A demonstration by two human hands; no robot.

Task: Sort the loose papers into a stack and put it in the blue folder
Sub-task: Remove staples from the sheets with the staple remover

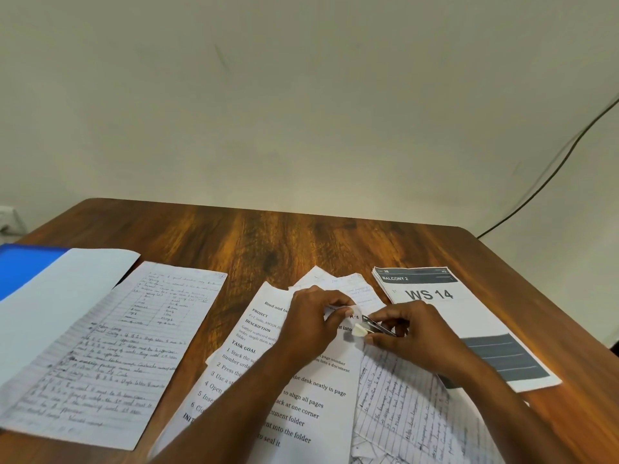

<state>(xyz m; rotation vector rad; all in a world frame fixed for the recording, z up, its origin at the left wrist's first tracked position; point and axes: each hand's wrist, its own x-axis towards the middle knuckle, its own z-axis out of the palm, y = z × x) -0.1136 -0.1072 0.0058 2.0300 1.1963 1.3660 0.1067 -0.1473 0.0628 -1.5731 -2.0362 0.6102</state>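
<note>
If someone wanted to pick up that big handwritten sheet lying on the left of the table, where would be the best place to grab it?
Probably the far right corner of the handwritten sheet. That corner lies bare on the wooden table, clear of the printed instruction page; its left side is tucked under a blank white sheet resting on the blue folder. Come from the right and pinch thumb under, fingers on top, since it lies flat.

Single head-mounted wide-angle view. Looks forward and down across the bench (301,242) from its near edge, toward the wall (301,95) behind. Close range: hands (315,324) and forearms enter from the bottom of frame. Upper half filled by wall; edges visibly curved by the lens.
</note>
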